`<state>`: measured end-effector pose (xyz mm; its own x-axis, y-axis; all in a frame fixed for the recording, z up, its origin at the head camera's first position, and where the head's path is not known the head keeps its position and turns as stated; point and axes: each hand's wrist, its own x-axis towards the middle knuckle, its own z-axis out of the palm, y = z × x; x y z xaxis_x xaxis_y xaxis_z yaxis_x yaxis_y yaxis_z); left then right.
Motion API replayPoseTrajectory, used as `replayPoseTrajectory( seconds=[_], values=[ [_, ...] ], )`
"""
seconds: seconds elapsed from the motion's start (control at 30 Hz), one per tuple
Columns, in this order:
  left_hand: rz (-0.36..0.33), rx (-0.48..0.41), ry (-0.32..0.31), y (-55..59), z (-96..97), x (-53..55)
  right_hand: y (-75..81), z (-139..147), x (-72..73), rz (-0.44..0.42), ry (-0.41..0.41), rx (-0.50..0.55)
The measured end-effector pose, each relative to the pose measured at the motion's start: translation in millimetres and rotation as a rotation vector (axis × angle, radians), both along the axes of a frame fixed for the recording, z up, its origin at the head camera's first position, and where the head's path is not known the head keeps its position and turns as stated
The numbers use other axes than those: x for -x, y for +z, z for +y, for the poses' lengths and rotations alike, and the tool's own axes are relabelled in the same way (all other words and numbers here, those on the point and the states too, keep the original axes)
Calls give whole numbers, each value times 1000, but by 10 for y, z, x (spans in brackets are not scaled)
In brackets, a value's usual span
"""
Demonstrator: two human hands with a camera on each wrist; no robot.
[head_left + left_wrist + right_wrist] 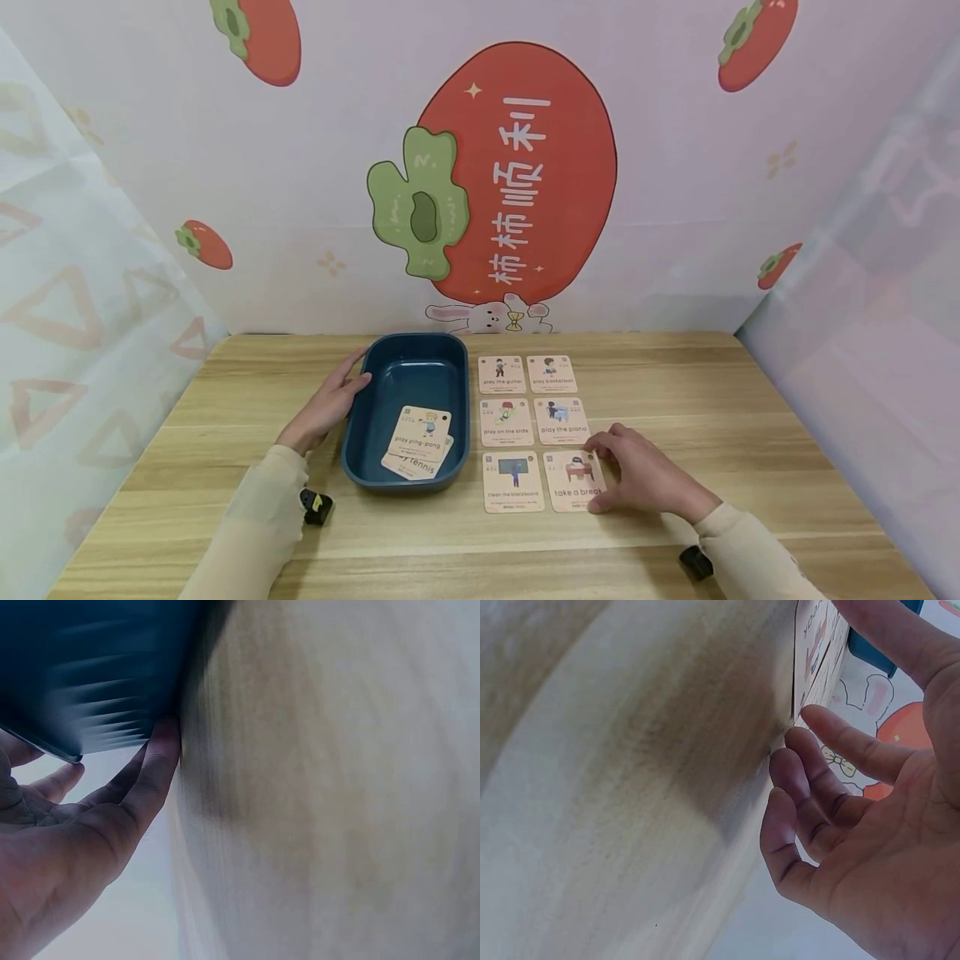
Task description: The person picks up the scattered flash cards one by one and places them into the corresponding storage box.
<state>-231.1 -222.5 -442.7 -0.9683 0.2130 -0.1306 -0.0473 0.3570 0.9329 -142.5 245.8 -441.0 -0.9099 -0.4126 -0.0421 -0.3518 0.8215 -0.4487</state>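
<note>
My left hand [330, 404] holds the left side of a dark blue plastic tray [401, 379], thumb at the rim and fingers against the outer wall. In the left wrist view a fingertip [165, 735] lies low on that wall, near the tabletop. Inside the tray, a "play ping-pong" card [420, 433] overlaps a tennis card [412, 469]. On the right, my right hand [648, 475] is at the "take a break" card [576, 492], which lies flat. Its thumb and index finger are spread along the card's right edge; the other fingers bend loosely in the right wrist view.
Beside the tray, cards lie in two columns: guitar [502, 375], basketball [552, 374], slide [506, 422], piano [562, 421] and blackboard [513, 482]. The wooden table [420, 550] meets a persimmon-printed backdrop [660, 308] behind.
</note>
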Motion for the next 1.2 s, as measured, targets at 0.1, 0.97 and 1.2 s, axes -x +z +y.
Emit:
replayPoseTrajectory(
  seconds=[0.1, 0.97, 1.2],
  values=[
    [-3, 0, -1, 1, 1, -2, -4, -1, 0, 1, -16, -8],
    [7, -10, -9, 1, 6, -9, 55, -5, -4, -2, -83, 4],
    [7, 0, -4, 0, 4, -5, 141, 3, 6, -16, -99, 70]
  ],
)
